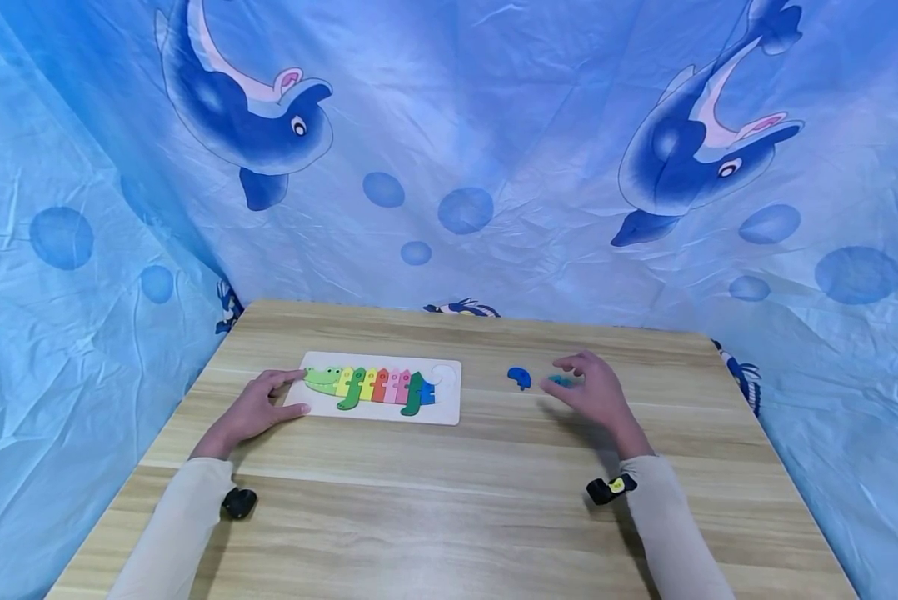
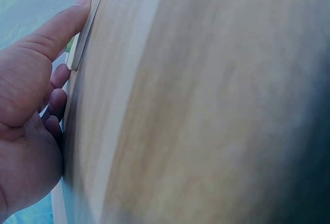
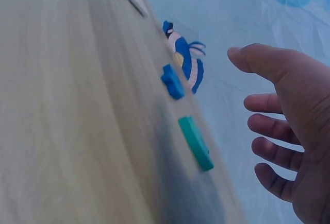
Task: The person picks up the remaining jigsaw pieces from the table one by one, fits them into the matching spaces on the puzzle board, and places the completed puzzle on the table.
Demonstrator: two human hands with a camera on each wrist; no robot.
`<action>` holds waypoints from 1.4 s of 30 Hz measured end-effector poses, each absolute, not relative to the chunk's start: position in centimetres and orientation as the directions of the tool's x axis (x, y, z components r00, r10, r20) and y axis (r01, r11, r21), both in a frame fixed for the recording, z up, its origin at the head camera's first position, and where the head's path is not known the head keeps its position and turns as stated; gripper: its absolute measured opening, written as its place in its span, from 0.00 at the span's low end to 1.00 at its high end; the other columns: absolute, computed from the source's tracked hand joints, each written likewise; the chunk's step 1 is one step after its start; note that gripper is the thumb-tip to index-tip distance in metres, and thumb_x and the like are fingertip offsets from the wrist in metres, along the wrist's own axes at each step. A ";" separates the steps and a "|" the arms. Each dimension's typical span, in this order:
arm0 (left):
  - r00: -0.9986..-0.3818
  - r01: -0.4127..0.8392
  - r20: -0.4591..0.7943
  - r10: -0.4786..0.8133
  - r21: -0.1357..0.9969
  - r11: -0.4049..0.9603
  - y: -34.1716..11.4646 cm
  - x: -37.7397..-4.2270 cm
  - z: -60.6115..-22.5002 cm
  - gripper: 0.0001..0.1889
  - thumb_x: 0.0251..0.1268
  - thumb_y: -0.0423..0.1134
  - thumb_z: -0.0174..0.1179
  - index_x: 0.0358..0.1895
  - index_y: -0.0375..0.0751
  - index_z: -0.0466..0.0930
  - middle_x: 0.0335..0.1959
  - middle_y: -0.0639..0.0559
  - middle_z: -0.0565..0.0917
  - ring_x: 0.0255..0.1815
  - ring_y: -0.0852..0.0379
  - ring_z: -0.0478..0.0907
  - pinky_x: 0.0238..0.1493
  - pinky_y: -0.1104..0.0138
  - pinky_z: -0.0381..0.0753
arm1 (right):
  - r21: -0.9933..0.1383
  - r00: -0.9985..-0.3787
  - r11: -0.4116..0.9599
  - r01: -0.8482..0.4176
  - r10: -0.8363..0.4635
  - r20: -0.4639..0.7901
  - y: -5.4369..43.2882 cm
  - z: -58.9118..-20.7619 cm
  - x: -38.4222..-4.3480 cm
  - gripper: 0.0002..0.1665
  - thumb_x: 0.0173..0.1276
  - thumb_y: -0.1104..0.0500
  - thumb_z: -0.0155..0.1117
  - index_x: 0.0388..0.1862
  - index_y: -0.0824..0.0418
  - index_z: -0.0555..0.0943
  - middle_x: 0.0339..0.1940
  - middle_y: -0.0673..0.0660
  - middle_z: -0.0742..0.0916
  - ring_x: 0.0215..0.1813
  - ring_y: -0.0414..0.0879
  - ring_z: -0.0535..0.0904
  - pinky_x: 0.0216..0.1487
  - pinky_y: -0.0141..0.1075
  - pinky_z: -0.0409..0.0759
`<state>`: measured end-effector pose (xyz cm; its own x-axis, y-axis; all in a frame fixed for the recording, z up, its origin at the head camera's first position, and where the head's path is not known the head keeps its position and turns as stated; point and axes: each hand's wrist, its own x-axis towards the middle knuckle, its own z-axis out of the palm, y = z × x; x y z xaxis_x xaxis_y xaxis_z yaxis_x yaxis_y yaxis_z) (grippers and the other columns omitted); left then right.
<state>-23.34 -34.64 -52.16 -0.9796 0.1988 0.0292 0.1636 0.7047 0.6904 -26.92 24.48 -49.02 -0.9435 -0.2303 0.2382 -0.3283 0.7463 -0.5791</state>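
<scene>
A pale wooden puzzle board (image 1: 449, 404) lies at the left of the table, with a crocodile of coloured pieces in it. Its green head piece (image 1: 321, 380) is at the left, a blue segment (image 1: 428, 393) at the right beside a bare curled tail outline. My left hand (image 1: 257, 406) rests at the board's left end, thumb at the near corner and forefinger extended toward the head. Above a teal curved piece (image 3: 196, 144), my right hand (image 1: 590, 390) hovers with fingers spread, holding nothing. A blue piece (image 1: 520, 377) lies left of the teal one.
The wood-grain table (image 1: 419, 500) meets a blue dolphin-printed cloth (image 1: 494, 167) along its back, and more cloth hangs at both sides. Each wrist carries a small black camera, such as the right one (image 1: 610, 489).
</scene>
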 end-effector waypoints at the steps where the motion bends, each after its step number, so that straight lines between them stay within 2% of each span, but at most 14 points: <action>1: -0.980 0.164 0.030 0.199 0.690 0.705 -34.7 -23.4 -52.2 0.38 0.64 0.48 0.73 0.73 0.36 0.70 0.69 0.29 0.68 0.70 0.28 0.63 0.66 0.35 0.65 | -0.584 -0.946 0.746 -0.321 -0.225 0.232 24.6 -49.1 -26.9 0.32 0.65 0.40 0.73 0.56 0.63 0.86 0.52 0.62 0.85 0.51 0.59 0.80 0.48 0.55 0.79; 10: -0.977 0.178 0.040 0.208 0.689 0.703 -34.9 -23.6 -52.4 0.38 0.64 0.48 0.72 0.73 0.35 0.70 0.68 0.30 0.69 0.70 0.29 0.63 0.66 0.36 0.66 | -0.572 -0.952 0.762 -0.303 -0.212 0.221 25.4 -50.4 -27.1 0.35 0.63 0.39 0.74 0.56 0.65 0.86 0.50 0.63 0.84 0.49 0.58 0.80 0.47 0.53 0.80; 23: -0.977 0.178 0.040 0.209 0.691 0.701 -34.7 -23.5 -52.2 0.38 0.64 0.47 0.72 0.73 0.35 0.70 0.69 0.29 0.68 0.71 0.29 0.63 0.66 0.36 0.65 | -0.542 -0.958 0.797 -0.267 -0.160 0.237 25.4 -52.1 -27.5 0.34 0.62 0.41 0.76 0.53 0.66 0.86 0.47 0.64 0.84 0.43 0.55 0.78 0.42 0.49 0.77; 30: -0.978 0.173 0.037 0.204 0.690 0.703 -34.7 -23.4 -52.1 0.37 0.64 0.47 0.72 0.73 0.35 0.70 0.68 0.30 0.69 0.69 0.30 0.64 0.66 0.37 0.66 | -0.567 -0.977 0.800 -0.197 -0.112 0.181 25.1 -52.3 -27.5 0.35 0.61 0.39 0.76 0.55 0.65 0.86 0.49 0.62 0.84 0.46 0.55 0.80 0.46 0.50 0.79; 42: -0.981 0.156 0.025 0.194 0.694 0.703 -34.6 -23.2 -52.0 0.38 0.64 0.48 0.73 0.73 0.36 0.70 0.68 0.30 0.69 0.70 0.30 0.64 0.66 0.37 0.66 | -0.533 -0.975 0.822 -0.201 -0.119 0.185 25.0 -52.7 -27.7 0.37 0.60 0.37 0.76 0.54 0.66 0.86 0.49 0.65 0.85 0.46 0.57 0.81 0.47 0.53 0.79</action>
